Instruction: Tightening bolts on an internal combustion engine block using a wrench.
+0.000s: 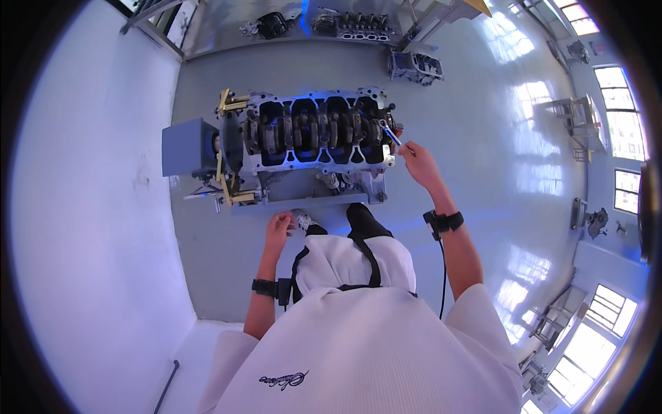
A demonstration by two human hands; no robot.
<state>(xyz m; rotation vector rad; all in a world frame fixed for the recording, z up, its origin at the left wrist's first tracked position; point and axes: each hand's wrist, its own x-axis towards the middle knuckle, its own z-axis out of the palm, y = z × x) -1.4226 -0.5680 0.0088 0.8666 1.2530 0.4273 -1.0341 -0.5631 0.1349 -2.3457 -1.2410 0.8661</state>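
Observation:
An engine block point(322, 168) lies in front of me with its open side up, held on a stand. Along its middle runs a crankshaft point(334, 131) with its bearing caps. My right hand point(415, 157) is closed around the handle of a silver wrench point(392, 134). The wrench slants over the block's right end, its head by the last bearing cap; whether it sits on a bolt is too small to tell. Nearer to me, below the stand's front rail, my left hand point(280, 225) hangs with loosely bent fingers and nothing visible in it.
Left of the block stands a blue-grey box point(189, 148) on the stand, beside brass-coloured brackets point(233, 103). A metal housing point(415, 67) rests on the floor behind. Farther back, a bench carries a cylinder head point(363, 26) and a dark part point(272, 25). A white wall point(96, 172) rises at left.

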